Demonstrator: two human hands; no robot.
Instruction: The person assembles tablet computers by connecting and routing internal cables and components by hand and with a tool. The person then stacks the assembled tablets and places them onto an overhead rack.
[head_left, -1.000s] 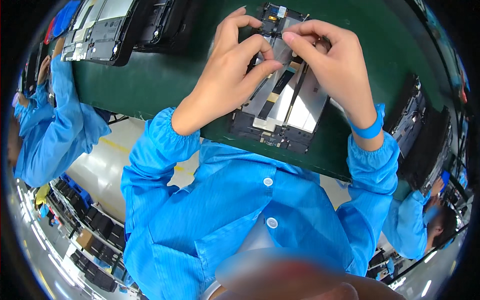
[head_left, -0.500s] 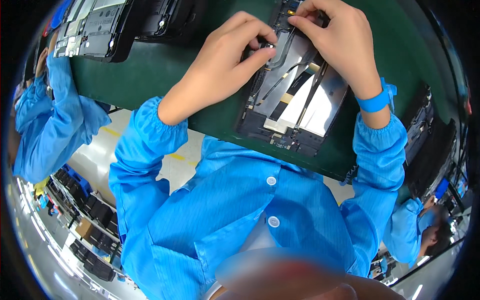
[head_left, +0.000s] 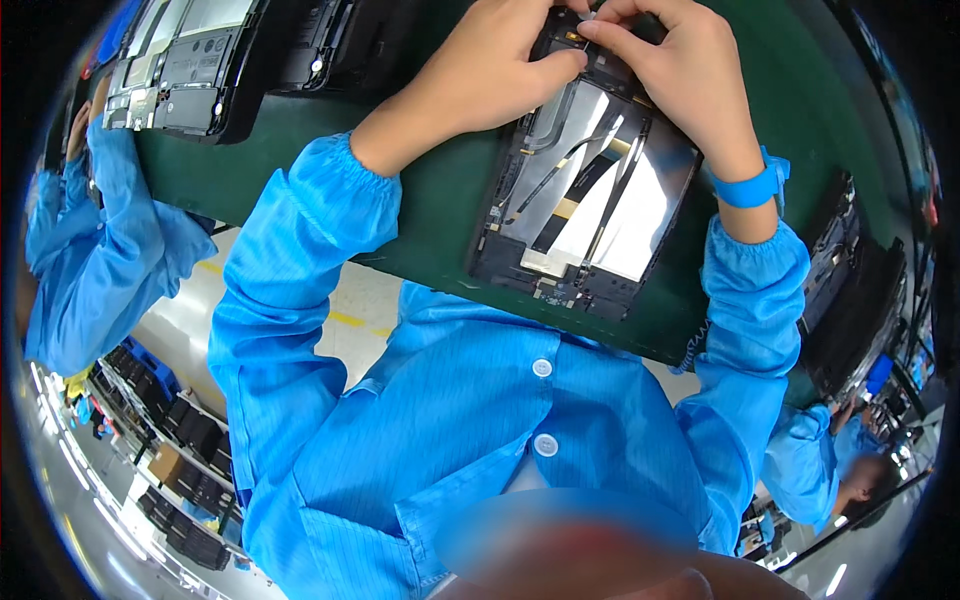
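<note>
An opened tablet, with a black frame, a shiny silver inner panel and dark flat cables, lies on a green work surface. Both my hands meet at its far end. My left hand curls over the far left corner, thumb resting near the edge; its other fingertips are partly cut off by the picture's top. My right hand pinches thumb and forefinger together beside a small pale piece. What exactly sits between the fingers is too small to tell. A blue band circles my right wrist.
Several similar opened black units stand at the far left. More dark units are stacked at the right edge. A co-worker's blue sleeve shows at the left, and another person sits at the lower right. Shelves hold black parts.
My left hand has moved right and away from me, to the tablet's far end. My right hand's fingertips have shifted slightly farther up. The tablet has barely moved.
</note>
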